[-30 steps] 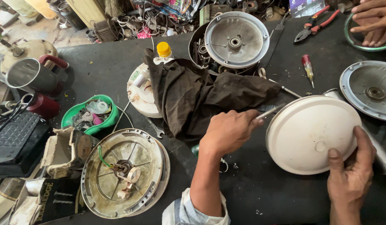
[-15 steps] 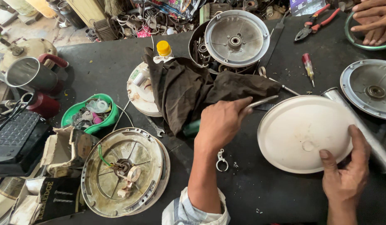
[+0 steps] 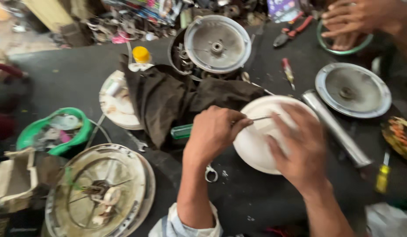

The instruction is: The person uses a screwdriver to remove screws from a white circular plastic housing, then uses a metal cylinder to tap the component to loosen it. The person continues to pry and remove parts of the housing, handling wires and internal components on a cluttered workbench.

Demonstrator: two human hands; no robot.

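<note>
The left hand (image 3: 214, 131), closed around a screwdriver (image 3: 186, 130), works its tip at the white plate (image 3: 256, 140), which the spread right hand (image 3: 300, 149) presses flat.

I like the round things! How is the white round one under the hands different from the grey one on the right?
The white disc is plain and smooth; the grey disc is dull metal with a hub in its middle. The right hand presses the white disc; nothing touches the grey disc. Both are round and lie on the dark table.

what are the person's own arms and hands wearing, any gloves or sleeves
No gloves: both the left hand and the right hand are bare, with no rings or watch visible. The left arm has a light blue sleeve rolled up near the elbow. The right forearm is bare to the frame's edge.
</note>
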